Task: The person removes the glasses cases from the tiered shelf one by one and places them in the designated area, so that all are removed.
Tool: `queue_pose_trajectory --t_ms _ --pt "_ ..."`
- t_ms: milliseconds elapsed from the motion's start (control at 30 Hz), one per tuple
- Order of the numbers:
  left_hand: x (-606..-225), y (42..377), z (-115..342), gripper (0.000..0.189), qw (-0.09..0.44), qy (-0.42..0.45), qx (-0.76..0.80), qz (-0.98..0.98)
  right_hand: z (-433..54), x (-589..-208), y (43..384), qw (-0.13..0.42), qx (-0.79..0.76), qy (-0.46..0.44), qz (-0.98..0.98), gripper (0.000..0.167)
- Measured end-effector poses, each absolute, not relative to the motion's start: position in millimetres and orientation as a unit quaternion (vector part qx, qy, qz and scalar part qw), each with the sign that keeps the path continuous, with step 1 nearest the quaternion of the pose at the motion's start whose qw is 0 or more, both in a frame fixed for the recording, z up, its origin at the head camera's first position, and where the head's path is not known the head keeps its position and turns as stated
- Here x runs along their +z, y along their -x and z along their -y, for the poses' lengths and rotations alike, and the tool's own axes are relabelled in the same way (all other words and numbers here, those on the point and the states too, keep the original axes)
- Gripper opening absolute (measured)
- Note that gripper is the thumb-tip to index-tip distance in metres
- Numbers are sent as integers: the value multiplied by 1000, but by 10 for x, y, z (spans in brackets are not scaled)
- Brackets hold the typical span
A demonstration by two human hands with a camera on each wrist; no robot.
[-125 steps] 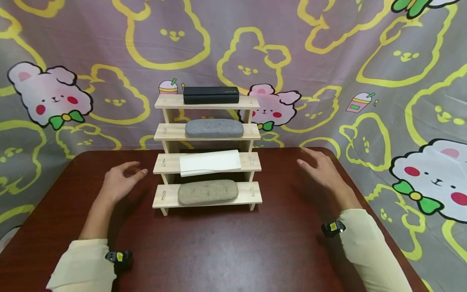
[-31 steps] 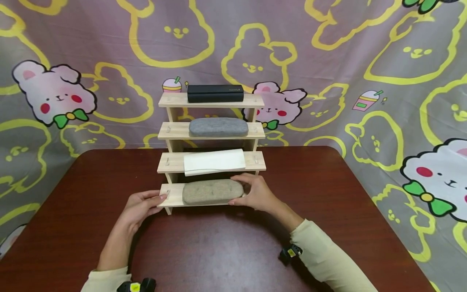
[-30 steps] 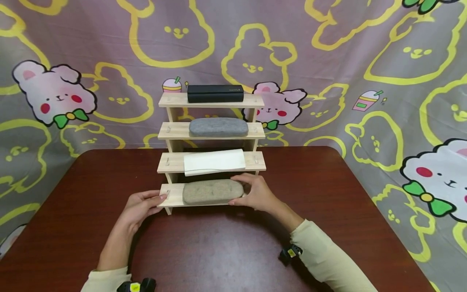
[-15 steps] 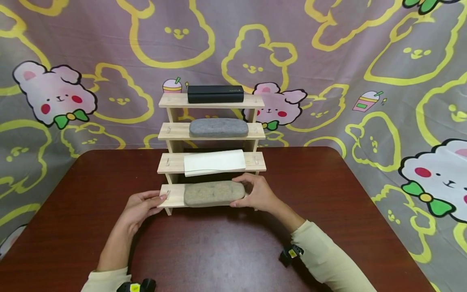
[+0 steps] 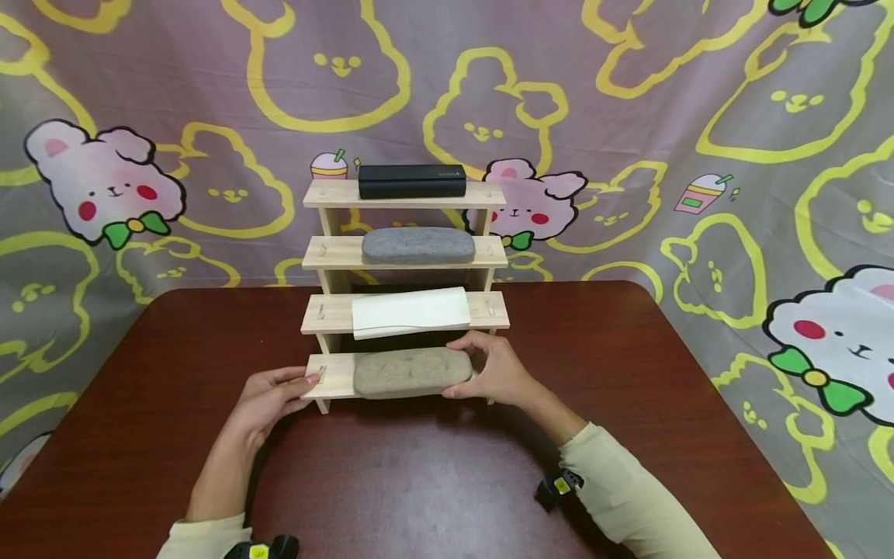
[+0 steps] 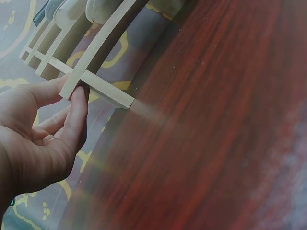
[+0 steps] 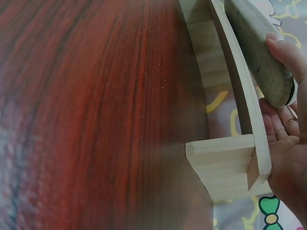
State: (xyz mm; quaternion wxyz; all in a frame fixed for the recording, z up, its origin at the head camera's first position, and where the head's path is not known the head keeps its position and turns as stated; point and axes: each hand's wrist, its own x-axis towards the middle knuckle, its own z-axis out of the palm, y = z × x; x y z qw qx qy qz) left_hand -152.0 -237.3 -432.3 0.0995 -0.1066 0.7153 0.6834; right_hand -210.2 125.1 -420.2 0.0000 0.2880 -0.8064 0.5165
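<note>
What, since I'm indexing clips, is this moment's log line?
left grip: pinching pale tiered wooden rack | right grip: holding oblong beige fabric-like case

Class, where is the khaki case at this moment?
In the head view, slightly left of centre, the khaki case is at the lowest shelf, below the white item, the right hand gripping its right end.

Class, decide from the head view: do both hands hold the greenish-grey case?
No, only the right hand grips the greenish-grey case; the left hand pinches the end of the bottom shelf.
</note>
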Motion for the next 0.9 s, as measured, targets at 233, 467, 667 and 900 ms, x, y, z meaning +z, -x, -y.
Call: queue_pose_trajectory --t_ms 233,467,667,900 --pt "-4325 1523 2367 49 96 111 683 -716 -1275 -4211 2101 -14 537 -280 796 62" --pt "-4322 1517 2369 51 96 111 684 -715 -1305 -4179 2078 -8 540 -285 791 61" --pt "-4312 1517 2365 51 94 112 684 -714 -1349 -4133 2057 6 531 -286 797 61" --pt "-4319 1524 2367 50 93 112 686 -713 -1394 -4094 2051 4 538 -284 794 61"
